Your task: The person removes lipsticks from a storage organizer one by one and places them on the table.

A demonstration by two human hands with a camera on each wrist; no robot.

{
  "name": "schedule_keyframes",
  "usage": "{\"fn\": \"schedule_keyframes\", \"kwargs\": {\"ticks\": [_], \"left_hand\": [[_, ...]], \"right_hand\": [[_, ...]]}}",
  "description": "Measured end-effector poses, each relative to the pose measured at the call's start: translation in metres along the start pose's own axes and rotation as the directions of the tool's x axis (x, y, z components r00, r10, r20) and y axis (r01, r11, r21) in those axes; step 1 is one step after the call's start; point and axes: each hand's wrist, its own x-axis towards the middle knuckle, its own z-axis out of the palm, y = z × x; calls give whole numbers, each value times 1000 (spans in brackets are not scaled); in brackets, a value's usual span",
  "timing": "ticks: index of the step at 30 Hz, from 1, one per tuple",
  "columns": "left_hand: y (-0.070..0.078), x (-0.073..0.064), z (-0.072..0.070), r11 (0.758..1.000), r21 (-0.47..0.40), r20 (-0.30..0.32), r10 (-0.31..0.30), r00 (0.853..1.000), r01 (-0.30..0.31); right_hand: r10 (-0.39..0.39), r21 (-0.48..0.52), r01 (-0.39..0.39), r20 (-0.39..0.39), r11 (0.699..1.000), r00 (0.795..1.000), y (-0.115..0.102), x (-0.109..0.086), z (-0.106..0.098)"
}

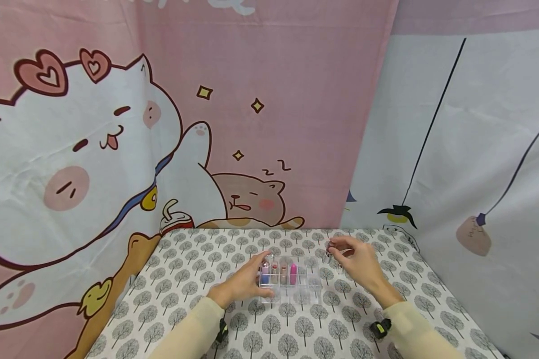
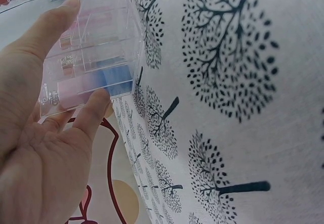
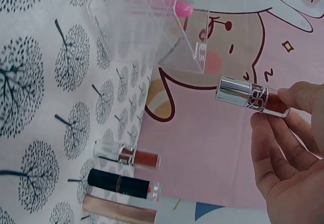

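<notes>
My left hand (image 1: 241,283) grips the left end of a clear plastic organizer (image 1: 313,285), thumb at the near edge and fingers at the far side. Inside its left cells stand a pink-and-blue tube (image 2: 83,87), two tubes with reddish tops and a magenta tube (image 1: 293,274). Over the table, right of the organizer, my right hand (image 1: 358,262) pinches a lip gloss tube (image 3: 248,95) by its reddish clear body. The silver cap points away from the fingers, tilted downward. The organizer's right-hand cells hold no tubes.
Near the right hand stand another lip gloss (image 3: 136,157), a black lipstick (image 3: 121,183) and a rose-gold tube (image 3: 119,209), mostly hidden in the head view. A tree-print cloth (image 1: 269,326) covers the table. Cartoon-printed curtains (image 1: 296,124) hang behind it.
</notes>
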Motion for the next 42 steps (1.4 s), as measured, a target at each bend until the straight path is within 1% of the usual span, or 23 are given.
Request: {"fn": "schedule_keyframes", "kwargs": {"ticks": [7, 13, 16, 20, 23, 26, 32, 37, 42], "left_hand": [[-1, 0, 0, 1000, 4, -2, 2, 1000, -2], [-2, 1, 0, 1000, -12, 1, 11, 1000, -11], [-2, 2, 0, 1000, -17, 1, 15, 1000, -15], [-1, 2, -1, 1000, -2, -3, 14, 1000, -14], [-1, 1, -1, 1000, 4, -1, 11, 1000, -11], [1, 0, -1, 1000, -8, 0, 18, 1000, -18], [3, -1, -1, 1000, -2, -3, 22, 1000, -22], [3, 0, -1, 1000, -12, 0, 20, 1000, -20], [2, 0, -1, 1000, 11, 0, 13, 1000, -13]], "right_hand": [[12, -7, -12, -6, 1000, 1000, 10, -1, -10], [-10, -71, 6, -60, 997, 998, 20, 1, -17], [11, -68, -16, -63, 998, 998, 23, 1, -21], [50, -64, -54, -56, 996, 997, 25, 2, -27], [47, -70, -51, -61, 996, 997, 29, 2, -31], [43, -84, -49, -65, 995, 997, 33, 2, -34], [64, -106, -73, -85, 992, 994, 39, 2, -41], [64, -121, -77, -106, 990, 992, 43, 3, -49], [56, -141, -74, -124, 987, 991, 51, 3, -55]]}}
